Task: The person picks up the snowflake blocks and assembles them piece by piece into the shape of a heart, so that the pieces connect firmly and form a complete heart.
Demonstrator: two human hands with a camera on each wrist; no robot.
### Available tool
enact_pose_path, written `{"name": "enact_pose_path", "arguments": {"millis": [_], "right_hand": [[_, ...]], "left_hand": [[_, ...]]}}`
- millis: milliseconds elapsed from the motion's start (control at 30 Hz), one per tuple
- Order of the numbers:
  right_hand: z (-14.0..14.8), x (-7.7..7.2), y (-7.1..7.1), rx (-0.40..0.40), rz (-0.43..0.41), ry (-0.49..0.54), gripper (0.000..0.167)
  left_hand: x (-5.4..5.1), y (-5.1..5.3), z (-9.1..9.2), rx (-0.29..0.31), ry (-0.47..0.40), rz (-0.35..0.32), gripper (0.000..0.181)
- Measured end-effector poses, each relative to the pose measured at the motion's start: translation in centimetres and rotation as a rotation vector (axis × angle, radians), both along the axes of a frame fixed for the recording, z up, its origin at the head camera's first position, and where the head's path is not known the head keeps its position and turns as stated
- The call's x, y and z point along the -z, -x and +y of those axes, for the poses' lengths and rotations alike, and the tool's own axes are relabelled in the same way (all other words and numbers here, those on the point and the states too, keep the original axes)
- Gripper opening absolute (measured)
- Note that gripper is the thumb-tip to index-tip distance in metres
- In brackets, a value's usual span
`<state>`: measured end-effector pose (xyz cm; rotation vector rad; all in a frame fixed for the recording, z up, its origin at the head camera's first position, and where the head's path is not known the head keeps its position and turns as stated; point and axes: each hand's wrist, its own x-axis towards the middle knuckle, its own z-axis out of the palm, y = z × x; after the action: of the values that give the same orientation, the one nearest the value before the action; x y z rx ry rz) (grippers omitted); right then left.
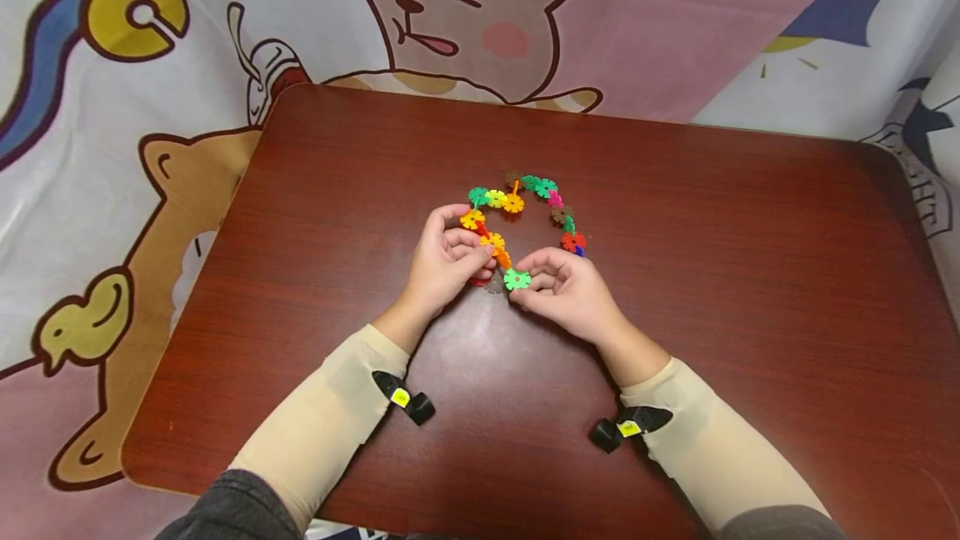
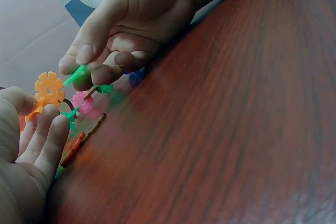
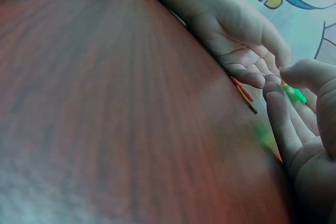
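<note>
A ring of linked, notched plastic snowflake discs lies on the table, in green, yellow, orange, red, brown and pink. At its near left side my left hand [image 1: 444,263] pinches an orange snowflake disc [image 1: 492,241] between thumb and fingers. My right hand [image 1: 573,292] holds a bright green snowflake disc [image 1: 517,279] by its edge, close beside the orange ones. In the left wrist view that green disc [image 2: 77,75] sits at the right fingertips. Whether the green disc touches the orange part of the chain I cannot tell. The left fingers partly hide the chain.
Below the fingers lie a grey-brown disc [image 1: 493,282] and a red disc [image 1: 479,282]. A red disc [image 1: 573,242] and a blue disc [image 1: 580,252] are by the right hand. The brown wooden table [image 1: 750,290] meets a cartoon-printed cloth [image 1: 637,32] behind.
</note>
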<state>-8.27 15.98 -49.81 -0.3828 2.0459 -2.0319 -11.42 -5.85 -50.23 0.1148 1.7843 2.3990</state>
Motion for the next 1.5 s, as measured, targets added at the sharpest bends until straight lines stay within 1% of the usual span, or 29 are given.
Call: {"name": "enact_pose_path", "arguments": {"millis": [133,367,533,767,867,1067,1167,1367,1500], "right_hand": [[0.20,0.04,0.12,-0.021,-0.014,0.010,0.037],[0.17,-0.07,0.09,-0.045,-0.014,0.022,0.034],[0.14,-0.24,0.06,-0.066,-0.055,0.054,0.034],[0.55,-0.22,0.31,-0.116,-0.125,0.137,0.038],[0.69,-0.23,0.43,-0.135,-0.140,0.144,0.039],[0.92,-0.31,0.49,-0.182,-0.092,0.063,0.036],[0.92,-0.43,0.41,-0.188,-0.072,0.036,0.036],[0.66,-0.35,0.21,-0.159,-0.034,0.050,0.036],[0.55,-0.19,0.15,-0.155,-0.019,0.072,0.037]], "left_hand": [[0.11,0.04,-0.02,0.002,-0.008,-0.005,0.063],[0.11,0.10,-0.03,0.013,-0.005,-0.002,0.061],[-0.02,0.03,-0.09,0.034,0.008,0.011,0.057],[-0.09,-0.06,-0.28,0.095,0.060,0.054,0.049],[-0.09,-0.05,-0.44,0.128,0.077,0.073,0.046],[-0.09,0.00,-0.70,0.208,0.107,0.084,0.046],[-0.17,0.04,-0.72,0.245,0.116,0.089,0.045],[-0.25,0.00,-0.76,0.269,0.125,0.091,0.042],[-0.32,0.00,-0.74,0.286,0.128,0.105,0.034]]}}
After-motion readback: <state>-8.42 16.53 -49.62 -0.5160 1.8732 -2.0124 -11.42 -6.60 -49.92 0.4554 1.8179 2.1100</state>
